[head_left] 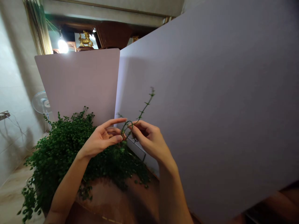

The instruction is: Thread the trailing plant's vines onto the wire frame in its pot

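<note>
My right hand (149, 138) pinches a thin green plant stem (145, 107) between thumb and fingertips. The stem's leafy tip sticks up and to the right, and its lower part bends in a small loop at my fingers. My left hand (102, 138) is beside that loop, index finger stretched out and thumb apart from it; whether its fingertips touch the stem I cannot tell. Below and left of both hands spreads a bushy trailing plant (63, 146) with small round leaves. The stem's lower end is lost among the greenery under my hands.
The plant stands on a brown glossy table (112, 194). Pale upright boards (81, 81) close in the back and right. A bent metal wire (141, 151) is behind my right hand. At left are a fan (42, 102), a power strip (4, 115) and a lit bulb (62, 46).
</note>
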Motion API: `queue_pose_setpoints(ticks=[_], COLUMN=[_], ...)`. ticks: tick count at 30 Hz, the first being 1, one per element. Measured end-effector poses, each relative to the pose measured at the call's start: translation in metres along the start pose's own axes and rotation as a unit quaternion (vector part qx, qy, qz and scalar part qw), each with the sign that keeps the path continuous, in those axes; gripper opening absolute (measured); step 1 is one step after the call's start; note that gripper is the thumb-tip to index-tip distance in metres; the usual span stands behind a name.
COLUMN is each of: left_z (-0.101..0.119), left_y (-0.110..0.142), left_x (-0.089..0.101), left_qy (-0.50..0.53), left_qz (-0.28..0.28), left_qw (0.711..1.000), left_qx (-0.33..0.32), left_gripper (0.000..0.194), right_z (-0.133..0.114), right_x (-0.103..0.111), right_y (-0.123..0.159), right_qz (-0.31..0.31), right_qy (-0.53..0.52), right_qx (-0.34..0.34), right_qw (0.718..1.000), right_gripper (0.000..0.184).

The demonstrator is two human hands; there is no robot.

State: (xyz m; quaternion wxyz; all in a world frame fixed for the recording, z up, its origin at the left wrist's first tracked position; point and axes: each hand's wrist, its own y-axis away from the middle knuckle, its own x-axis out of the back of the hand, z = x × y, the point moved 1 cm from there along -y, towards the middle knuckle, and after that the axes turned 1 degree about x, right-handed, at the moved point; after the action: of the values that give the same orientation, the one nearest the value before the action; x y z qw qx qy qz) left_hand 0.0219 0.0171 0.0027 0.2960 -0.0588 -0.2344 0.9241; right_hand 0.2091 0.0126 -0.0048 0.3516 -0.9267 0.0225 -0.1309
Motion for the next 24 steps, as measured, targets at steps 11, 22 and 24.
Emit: queue_pose_setpoints(ticks=[11, 22, 24], left_z=[-0.004, -0.003, -0.003], left_y=[-0.003, -0.007, -0.007], left_x=[-0.004, -0.004, -0.004], left_qy=[-0.01, -0.063, -0.065], left_qz=[0.032, 0.203, 0.211], left_qw=[0.999, 0.975, 0.973], left_qx=[0.025, -0.055, -0.066], left_gripper=[0.056, 0.059, 0.064], right_z=[0.005, -0.02, -0.024], right_x=[-0.005, 0.002, 0.0], right_y=[-0.002, 0.007, 0.01], right_qz=[-0.035, 0.097, 0.042], right_qy=[0.006, 0.149, 0.14], right_qx=[-0.001, 0.146, 0.124], right_qw=[0.999, 0.973, 0.981], right_gripper=[0.022, 0.015, 0.015])
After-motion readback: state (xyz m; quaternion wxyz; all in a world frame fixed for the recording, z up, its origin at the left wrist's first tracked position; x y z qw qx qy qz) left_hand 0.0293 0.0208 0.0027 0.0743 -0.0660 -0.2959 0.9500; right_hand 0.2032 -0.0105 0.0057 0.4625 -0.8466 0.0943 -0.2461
